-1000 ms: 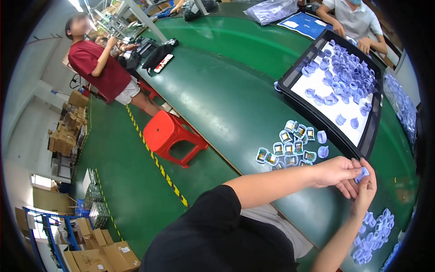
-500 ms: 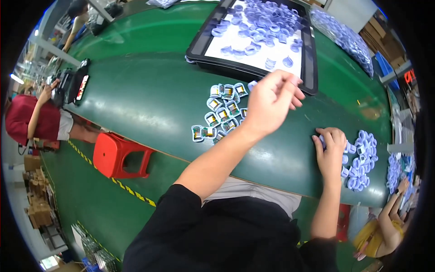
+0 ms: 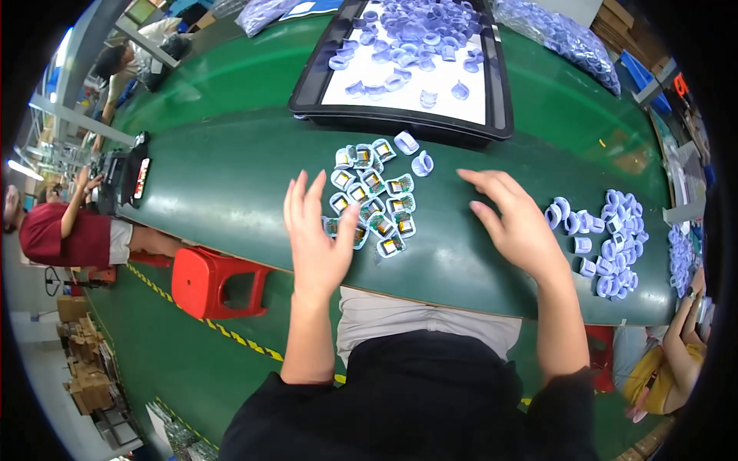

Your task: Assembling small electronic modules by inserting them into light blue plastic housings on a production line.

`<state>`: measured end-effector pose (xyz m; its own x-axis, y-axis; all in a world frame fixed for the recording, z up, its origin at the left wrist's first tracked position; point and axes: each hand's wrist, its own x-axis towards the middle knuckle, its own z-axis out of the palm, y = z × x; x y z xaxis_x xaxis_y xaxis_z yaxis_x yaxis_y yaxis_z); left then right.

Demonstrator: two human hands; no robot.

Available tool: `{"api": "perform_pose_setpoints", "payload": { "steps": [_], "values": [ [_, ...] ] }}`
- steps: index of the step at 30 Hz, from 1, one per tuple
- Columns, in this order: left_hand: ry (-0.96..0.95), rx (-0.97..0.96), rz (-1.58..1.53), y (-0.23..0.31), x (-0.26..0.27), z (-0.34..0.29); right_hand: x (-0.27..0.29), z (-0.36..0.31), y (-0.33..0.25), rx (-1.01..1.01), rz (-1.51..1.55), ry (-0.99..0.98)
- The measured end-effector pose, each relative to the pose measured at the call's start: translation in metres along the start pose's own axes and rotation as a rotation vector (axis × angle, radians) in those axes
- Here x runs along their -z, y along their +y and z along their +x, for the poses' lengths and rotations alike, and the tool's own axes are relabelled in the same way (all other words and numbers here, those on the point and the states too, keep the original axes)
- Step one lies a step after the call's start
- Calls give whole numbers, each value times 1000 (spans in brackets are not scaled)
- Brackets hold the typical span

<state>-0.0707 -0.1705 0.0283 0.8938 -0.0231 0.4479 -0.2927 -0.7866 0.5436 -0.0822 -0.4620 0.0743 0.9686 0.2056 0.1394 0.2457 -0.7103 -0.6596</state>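
Note:
My left hand (image 3: 317,238) hovers at the left edge of a cluster of lavender shells with green circuit boards (image 3: 372,181), fingers spread, nothing in it. It hides part of that cluster. My right hand (image 3: 513,219) is also empty, thumb and fingers apart, over the green table between the two groups of parts. Just beyond the cluster lie two plain lavender ring-shaped shells (image 3: 422,164), one on its side. A larger heap of plain lavender shells (image 3: 615,246) lies to the right of my right hand.
A black tray (image 3: 503,92) with a white liner holds many lavender shells at the far side. Bagged shells (image 3: 557,38) lie behind it. A red stool (image 3: 201,283) stands at the table's near left edge. Other people sit at far left and far right.
My left hand has drawn back leftward from near the tray to the cluster, its fingers now spread. My right hand has left the shells at the right and moved toward the middle. The view has shifted.

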Motion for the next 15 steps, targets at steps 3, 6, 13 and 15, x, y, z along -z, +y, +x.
{"api": "perform_pose_setpoints", "payload": {
  "steps": [3,6,13,15],
  "values": [
    [-121,22,-15,-1,-9,-23,-25,24,0,72,-28,-73],
    [-172,18,-85,3,-12,-24,-48,37,7,183,-163,-96],
    [1,262,-393,-36,7,-25,-39,32,28,159,-11,35],
    [-32,288,-287,-34,21,-22,-27,28,27,65,80,24]
  ]
}}
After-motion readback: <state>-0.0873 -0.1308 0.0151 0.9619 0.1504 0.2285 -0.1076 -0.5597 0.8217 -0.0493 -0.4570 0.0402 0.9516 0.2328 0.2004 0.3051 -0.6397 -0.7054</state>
